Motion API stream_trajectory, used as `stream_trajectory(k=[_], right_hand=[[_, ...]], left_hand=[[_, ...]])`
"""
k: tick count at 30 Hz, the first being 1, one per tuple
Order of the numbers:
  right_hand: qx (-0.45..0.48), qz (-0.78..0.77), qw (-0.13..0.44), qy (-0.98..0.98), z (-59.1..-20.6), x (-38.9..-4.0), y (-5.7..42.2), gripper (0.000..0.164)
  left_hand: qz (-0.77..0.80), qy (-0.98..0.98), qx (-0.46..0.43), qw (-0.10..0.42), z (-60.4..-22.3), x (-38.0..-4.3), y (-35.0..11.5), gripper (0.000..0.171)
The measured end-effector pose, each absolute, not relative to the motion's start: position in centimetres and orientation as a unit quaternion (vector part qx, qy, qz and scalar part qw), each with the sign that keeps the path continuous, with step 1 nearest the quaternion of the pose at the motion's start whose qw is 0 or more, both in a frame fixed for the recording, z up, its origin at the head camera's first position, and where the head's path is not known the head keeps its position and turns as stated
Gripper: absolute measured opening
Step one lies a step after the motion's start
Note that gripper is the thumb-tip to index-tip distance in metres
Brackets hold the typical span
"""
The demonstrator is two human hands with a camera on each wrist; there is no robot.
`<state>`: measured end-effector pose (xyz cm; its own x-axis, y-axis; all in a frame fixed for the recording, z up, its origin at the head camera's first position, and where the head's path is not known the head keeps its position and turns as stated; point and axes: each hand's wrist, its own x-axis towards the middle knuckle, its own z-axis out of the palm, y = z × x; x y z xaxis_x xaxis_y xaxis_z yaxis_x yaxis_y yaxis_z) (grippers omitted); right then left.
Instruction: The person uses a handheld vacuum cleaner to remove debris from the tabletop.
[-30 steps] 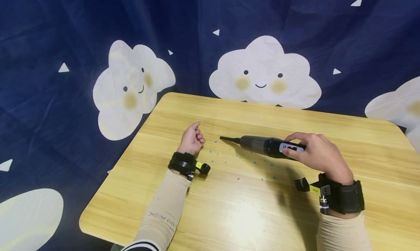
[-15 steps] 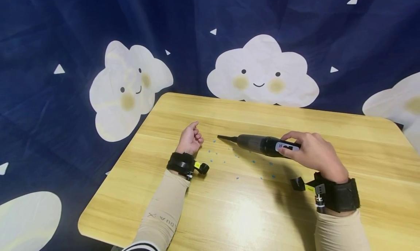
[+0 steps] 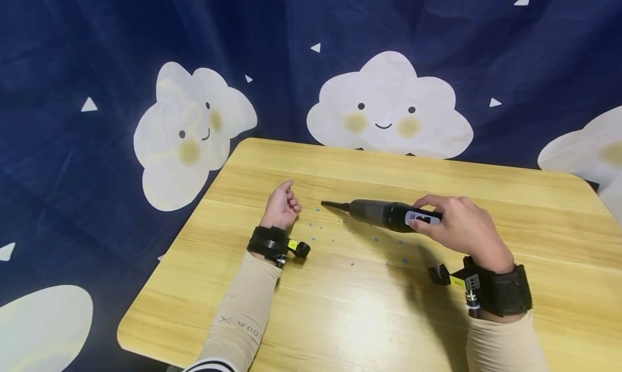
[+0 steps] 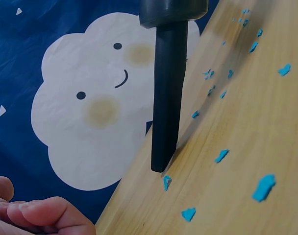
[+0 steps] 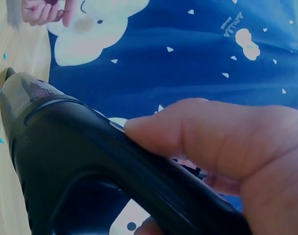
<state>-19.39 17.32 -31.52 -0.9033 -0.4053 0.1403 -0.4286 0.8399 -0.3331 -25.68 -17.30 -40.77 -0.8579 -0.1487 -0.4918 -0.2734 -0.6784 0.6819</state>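
Observation:
My right hand (image 3: 461, 223) grips the handle of a black handheld vacuum cleaner (image 3: 374, 213), thumb along the top in the right wrist view. The cleaner points left, and its flat crevice nozzle (image 4: 167, 93) comes down close to a blue scrap (image 4: 167, 182); whether the tip touches the wood I cannot tell. Several small blue scraps (image 4: 264, 187) lie scattered below and beside the nozzle. My left hand (image 3: 282, 205) rests on the table just left of the nozzle tip, fingers loosely curled and holding nothing.
The wooden table (image 3: 311, 318) has rounded corners, and its left edge runs beside my left forearm. Behind it hangs a dark blue curtain (image 3: 277, 26) with printed clouds. Black camera straps (image 3: 269, 242) sit on both wrists.
The vacuum cleaner and my right hand have shifted slightly left, bringing the nozzle tip a little nearer my left hand. The view has also shifted a little. My left hand stays in place.

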Motion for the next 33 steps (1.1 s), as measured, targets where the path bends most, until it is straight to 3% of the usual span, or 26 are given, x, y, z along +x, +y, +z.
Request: stream_trajectory(k=[33], right_hand=[[0.247, 0.168, 0.062, -0.952, -31.38, -18.75, 17.24, 0.033]], left_hand=[[0.875, 0.406, -0.263, 0.033, -41.04, -25.64, -16.91, 0.03]])
